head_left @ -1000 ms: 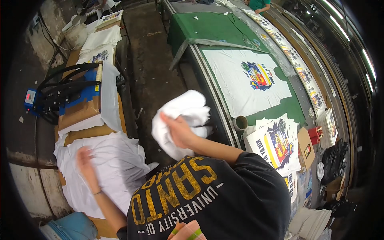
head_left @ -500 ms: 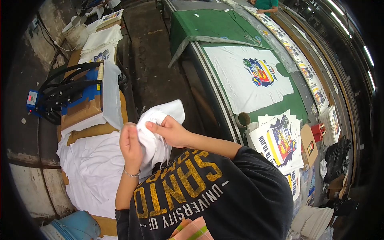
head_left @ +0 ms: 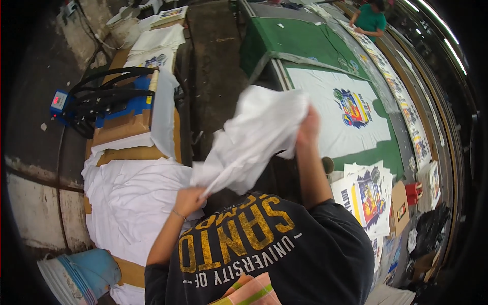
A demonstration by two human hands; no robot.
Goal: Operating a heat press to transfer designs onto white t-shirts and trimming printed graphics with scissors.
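Pinching its near corner, the left hand (head_left: 190, 201) holds a plain white cloth (head_left: 254, 134), softly creased and partly blurred, spread slantwise midair near a white fabric pile (head_left: 134, 198); farther off, the right hand (head_left: 308, 129) clasps its opposite edge.

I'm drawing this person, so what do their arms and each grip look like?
The left grip and right grip are bare. A thin, silvery bracelet circles the left wrist; I see none on the right. Short, dark sleeves leave both forearms uncovered.
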